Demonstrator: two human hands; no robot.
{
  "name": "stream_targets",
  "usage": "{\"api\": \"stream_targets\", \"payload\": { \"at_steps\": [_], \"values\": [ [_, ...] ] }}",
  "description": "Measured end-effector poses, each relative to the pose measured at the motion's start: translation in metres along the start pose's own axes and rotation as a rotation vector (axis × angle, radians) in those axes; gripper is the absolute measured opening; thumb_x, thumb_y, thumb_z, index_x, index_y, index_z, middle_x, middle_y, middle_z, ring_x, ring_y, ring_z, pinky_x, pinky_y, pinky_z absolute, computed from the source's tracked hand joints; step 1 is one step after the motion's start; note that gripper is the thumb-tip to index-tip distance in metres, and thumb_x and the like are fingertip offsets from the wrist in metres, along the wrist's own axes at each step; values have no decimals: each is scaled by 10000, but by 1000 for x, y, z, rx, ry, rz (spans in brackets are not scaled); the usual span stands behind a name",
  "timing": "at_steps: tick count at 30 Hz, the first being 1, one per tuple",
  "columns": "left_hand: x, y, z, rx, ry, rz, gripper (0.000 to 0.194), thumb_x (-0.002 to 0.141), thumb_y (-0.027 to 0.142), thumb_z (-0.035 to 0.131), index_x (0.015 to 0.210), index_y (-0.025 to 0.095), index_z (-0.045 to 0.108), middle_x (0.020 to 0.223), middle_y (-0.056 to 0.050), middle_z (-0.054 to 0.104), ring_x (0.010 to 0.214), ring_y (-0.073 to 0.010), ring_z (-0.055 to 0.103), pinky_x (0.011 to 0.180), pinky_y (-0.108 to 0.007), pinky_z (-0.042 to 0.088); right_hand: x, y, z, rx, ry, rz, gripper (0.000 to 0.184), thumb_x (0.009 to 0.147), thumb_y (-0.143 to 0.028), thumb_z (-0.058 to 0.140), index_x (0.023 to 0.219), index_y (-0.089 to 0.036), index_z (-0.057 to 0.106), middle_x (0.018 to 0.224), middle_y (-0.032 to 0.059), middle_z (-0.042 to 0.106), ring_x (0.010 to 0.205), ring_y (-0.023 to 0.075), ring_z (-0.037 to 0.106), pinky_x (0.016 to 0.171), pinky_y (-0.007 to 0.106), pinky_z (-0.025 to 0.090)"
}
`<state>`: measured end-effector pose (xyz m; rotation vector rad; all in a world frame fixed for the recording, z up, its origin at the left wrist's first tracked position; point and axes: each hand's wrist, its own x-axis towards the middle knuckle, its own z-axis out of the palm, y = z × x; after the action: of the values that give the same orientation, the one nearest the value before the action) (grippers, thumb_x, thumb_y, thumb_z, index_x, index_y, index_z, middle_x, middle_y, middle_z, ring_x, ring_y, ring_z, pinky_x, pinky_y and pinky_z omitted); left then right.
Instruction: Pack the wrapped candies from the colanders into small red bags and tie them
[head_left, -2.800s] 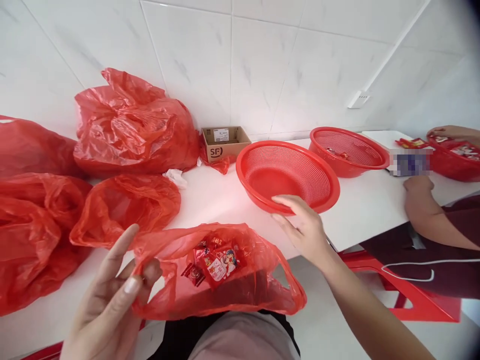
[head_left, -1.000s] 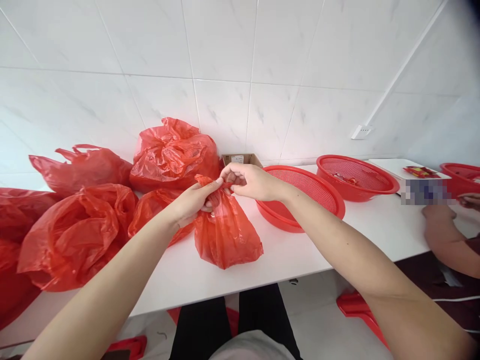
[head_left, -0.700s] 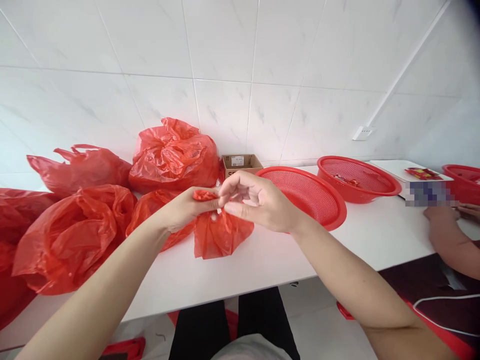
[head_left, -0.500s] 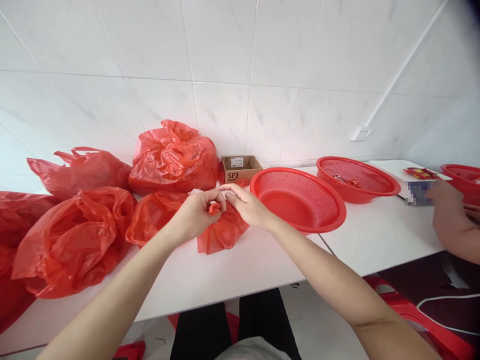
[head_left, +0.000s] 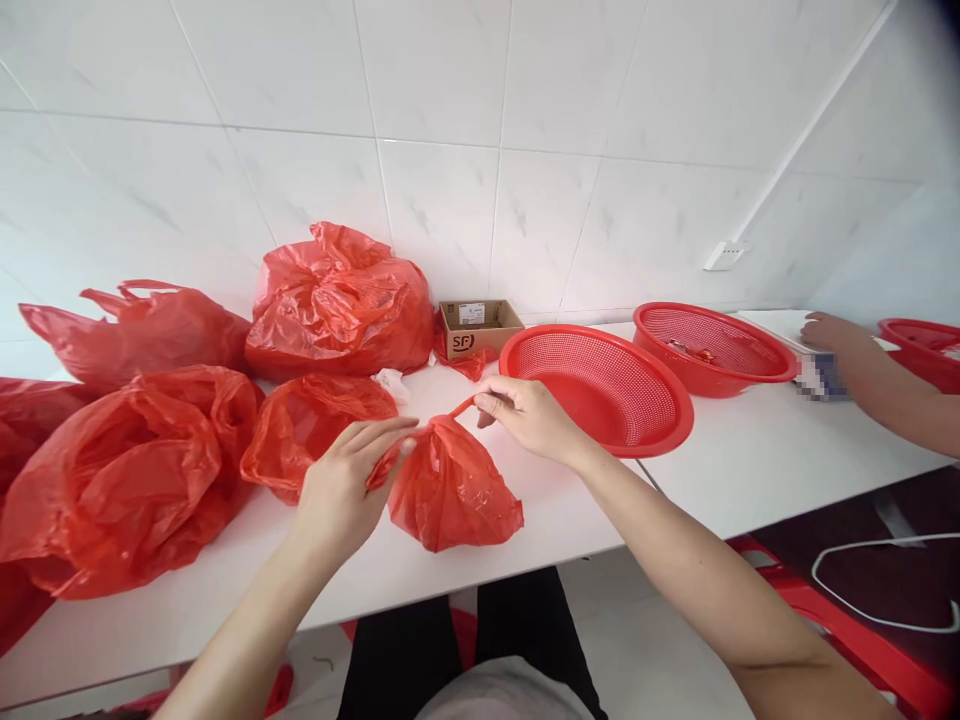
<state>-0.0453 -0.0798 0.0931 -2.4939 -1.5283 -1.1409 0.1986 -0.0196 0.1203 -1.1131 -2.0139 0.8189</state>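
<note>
Along the left end of the bench [head_left: 540, 525], red plastic bags packed side by side, with little room between: a large slack bag [head_left: 135, 480] near the front edge, a bag with loop handles [head_left: 150, 335] behind, then a big bulging bag [head_left: 341, 305] close to the tiled wall [head_left: 637, 100]. Next, an open-mouthed bag [head_left: 296, 430], partly behind the left hand [head_left: 341, 490], with thumb and fingers drawn almost together around red plastic. Just right, in that grip, the small red bag [head_left: 454, 490], gathered at the neck and full below, with a strip of white surface between it and the front edge; contact underneath hard to tell. From its neck, a twisted end stretched rightward, pinched tight in the fingers of the right hand [head_left: 529, 415]. Farther back, a crumpled white tissue [head_left: 391, 385] and a small open carton [head_left: 480, 342]. Partly behind the right hand, a perforated red basket [head_left: 637, 405]; beyond, a second basket [head_left: 694, 382] with small wrapped pieces inside. In the bench top, a dark seam [head_left: 649, 476], then a broad white stretch to the right. At the far right, another person's arm [head_left: 885, 375] and a third basket [head_left: 922, 350]. On the wall, a socket [head_left: 724, 256]; below, pale floor [head_left: 630, 595].
</note>
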Motion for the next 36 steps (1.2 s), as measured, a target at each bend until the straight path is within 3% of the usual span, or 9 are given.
{"api": "stream_targets", "payload": {
  "at_steps": [4, 8, 13, 17, 21, 23, 25, 33, 36],
  "values": [
    [-42, 8, 0, -88, -95, -72, 263, 970, 373, 476, 932, 263, 711, 1209, -45, 695, 1071, -245, 631, 853, -373, 554, 7, 18, -4, -306, 140, 115, 200, 940, -280, 499, 775, -219, 596, 720, -10, 698, 687, 161, 620, 644, 287, 396],
    [-58, 15, 9, -221, -117, -173, 301, 974, 385, 457, 898, 269, 724, 1272, -64, 643, 1097, -250, 618, 905, -397, 535, 11, 25, 9, -281, 176, 126, 202, 959, -272, 436, 822, -222, 575, 727, -11, 679, 663, 154, 609, 639, 282, 408],
    [-59, 28, 28, -388, -109, -272, 305, 979, 382, 454, 943, 261, 732, 1349, -79, 575, 1197, -249, 577, 999, -401, 488, -21, 13, 61, -20, 367, 97, 219, 993, -351, 362, 976, -235, 546, 839, 3, 670, 708, 155, 632, 673, 289, 474],
    [-66, 33, 56, -363, -91, -218, 248, 982, 344, 462, 1011, 236, 684, 1336, -88, 578, 1228, -234, 553, 1017, -368, 472, -57, 16, 112, 24, 472, 136, 237, 999, -353, 385, 1156, -238, 520, 1075, 57, 692, 948, 191, 656, 826, 333, 503],
    [-73, 23, 85, -128, -122, -225, 307, 1007, 321, 363, 892, 203, 623, 962, -75, 664, 821, -188, 635, 731, -300, 509, -77, 40, 140, -74, 477, 101, 269, 1001, -298, 367, 1202, -209, 521, 1173, 96, 672, 1089, 213, 631, 921, 365, 499],
    [-73, 15, 95, -47, -154, -244, 355, 1006, 309, 328, 770, 207, 574, 778, -49, 635, 676, -186, 580, 672, -308, 465, -79, 53, 143, -122, 461, 66, 273, 998, -269, 354, 1191, -199, 535, 1160, 103, 680, 1090, 214, 637, 928, 363, 503],
    [-70, 7, 102, 10, -167, -265, 356, 998, 306, 328, 743, 211, 558, 740, -48, 634, 661, -199, 564, 682, -320, 434, -76, 63, 139, -181, 426, 56, 280, 994, -253, 347, 1187, -199, 543, 1154, 103, 685, 1080, 215, 645, 915, 354, 508],
    [-25, -26, 114, 192, -290, -414, 329, 994, 378, 341, 937, 223, 626, 740, -52, 689, 581, -196, 582, 547, -282, 260, -34, 91, 116, -286, 361, 168, 298, 954, -238, 355, 1166, -218, 563, 1136, 75, 690, 910, 224, 680, 787, 351, 505],
    [-22, -34, 112, 215, -319, -445, 343, 996, 395, 335, 978, 232, 636, 743, -55, 701, 607, -199, 603, 548, -277, 236, -29, 101, 111, -292, 357, 210, 303, 930, -211, 361, 1144, -237, 573, 1054, 52, 706, 834, 214, 669, 757, 343, 493]
  ]
}}
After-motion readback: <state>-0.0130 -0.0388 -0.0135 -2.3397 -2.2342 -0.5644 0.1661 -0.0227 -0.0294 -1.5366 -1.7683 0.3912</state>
